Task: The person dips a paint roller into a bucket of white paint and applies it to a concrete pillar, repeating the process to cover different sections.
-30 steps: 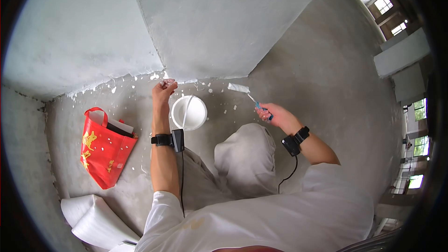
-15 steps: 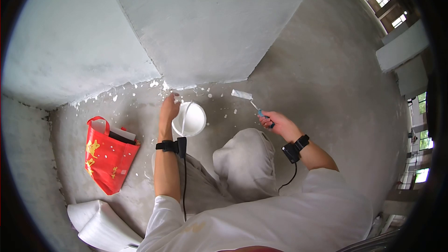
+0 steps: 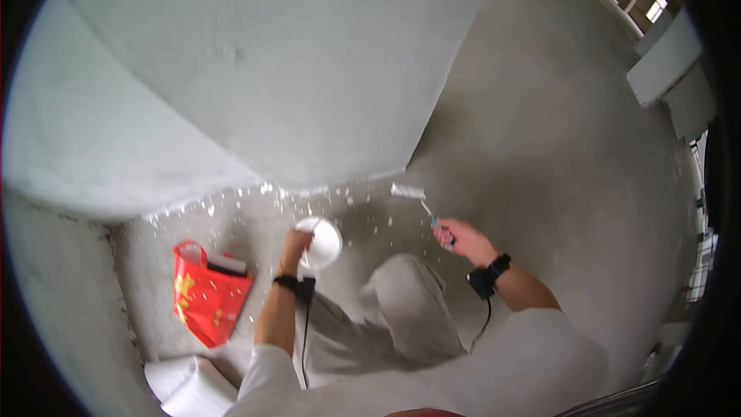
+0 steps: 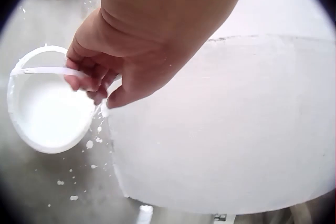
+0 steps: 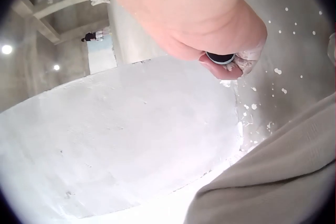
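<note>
A white bucket (image 3: 328, 245) of white paint stands on the floor by the wall corner. My left hand (image 3: 297, 245) is over its left rim. In the left wrist view the fingers of that hand (image 4: 113, 64) curl round the bucket's white strap handle (image 4: 50, 70). On the right, my right hand (image 3: 461, 238) grips a paint roller (image 3: 407, 191) by its blue and black handle, the white sleeve pointing towards the wall. The right wrist view shows just the dark end of the roller handle (image 5: 220, 57) beneath the hand; the sleeve is hidden there.
A pale wall (image 3: 309, 69) with a protruding corner rises in front. White paint drops (image 3: 350, 201) dot the floor along its foot. To the left stands a red bag (image 3: 210, 297) with things in it, and behind it a folded silvery sheet (image 3: 189, 386). My bent knee (image 3: 405, 286) is near the bucket.
My left hand has come back from the wall side of the bucket and taken hold of its handle. The head view has tilted upward. The right hand keeps its grip on the roller.
</note>
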